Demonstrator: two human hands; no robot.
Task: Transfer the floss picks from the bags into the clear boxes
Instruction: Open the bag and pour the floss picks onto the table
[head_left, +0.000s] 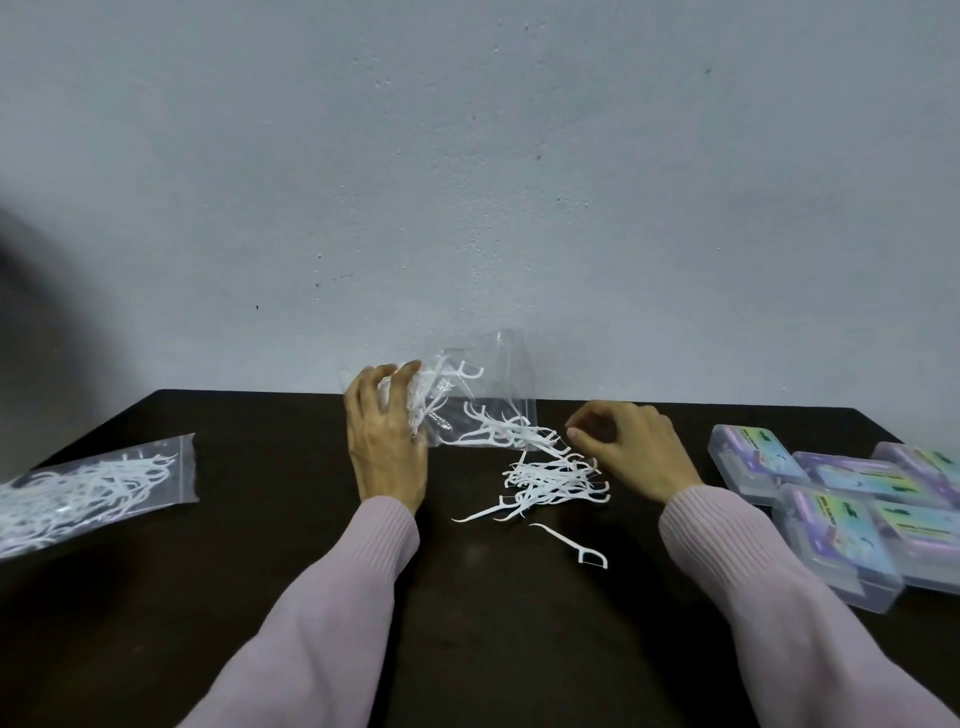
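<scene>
At the far left of the dark wooden table (260, 545) lies a sealed zip bag of floss picks (93, 488), flat on the surface. Behind the table rises a plain pale grey wall (467, 182), lightly pitted, with a soft dark blur at its left edge. Near the table's back edge the left hand (384, 436) grips an open clear bag (467, 395), fingers curled round its bunched end, a few picks inside. From the bag's mouth a loose heap of floss picks (556, 478) spills onto the table, and a single floss pick (571, 545) lies just nearer. The right hand (628, 447) hovers beside the heap, fingers loosely curled, holding nothing visible. At the far right, five clear lidded boxes (831, 504) with purple labels sit clustered, all closed.
</scene>
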